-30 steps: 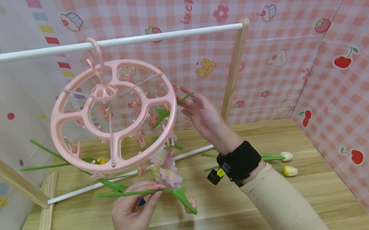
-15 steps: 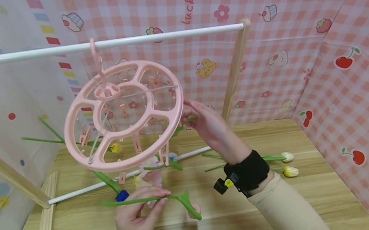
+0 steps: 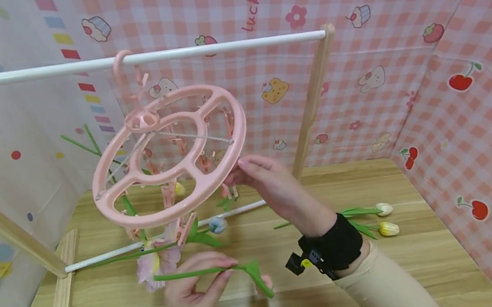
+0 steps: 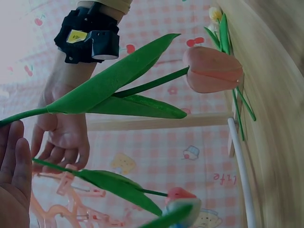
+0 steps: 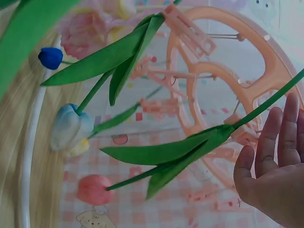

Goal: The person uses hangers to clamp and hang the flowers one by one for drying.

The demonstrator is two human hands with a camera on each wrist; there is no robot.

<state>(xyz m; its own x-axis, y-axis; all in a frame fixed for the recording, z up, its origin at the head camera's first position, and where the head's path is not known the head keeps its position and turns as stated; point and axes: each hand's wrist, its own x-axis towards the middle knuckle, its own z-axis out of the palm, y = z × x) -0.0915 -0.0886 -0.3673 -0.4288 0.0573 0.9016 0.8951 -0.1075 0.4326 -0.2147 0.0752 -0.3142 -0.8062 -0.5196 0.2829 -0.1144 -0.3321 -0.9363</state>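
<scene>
My left hand (image 3: 195, 291) pinches the green stem of a pink tulip (image 4: 213, 71) between thumb and fingers. Its bloom points right and down, partly hidden by the leaf in the head view. My right hand (image 3: 282, 193) is at the right rim of a round pink clip hanger (image 3: 239, 117), fingers extended in the right wrist view; whether they touch it I cannot tell. Beside those fingers another pink tulip (image 5: 95, 189) hangs from a clip. A pale blue tulip (image 3: 217, 225) and a lilac ruffled flower (image 3: 148, 269) also hang there, near the front.
The hanger hooks over a white rod (image 3: 230, 46) on wooden posts (image 3: 312, 104). A lower white bar (image 3: 240, 209) crosses the wooden table (image 3: 343, 293). Two tulips, one white (image 3: 384, 208) and one yellow (image 3: 388, 229), lie at the right. Patterned cloth walls enclose the space.
The hanger has turned, its near side swinging left and carrying the lilac flower left. My right hand has come down along the rim. My left hand, still pinching the tulip, has shifted slightly right and down.
</scene>
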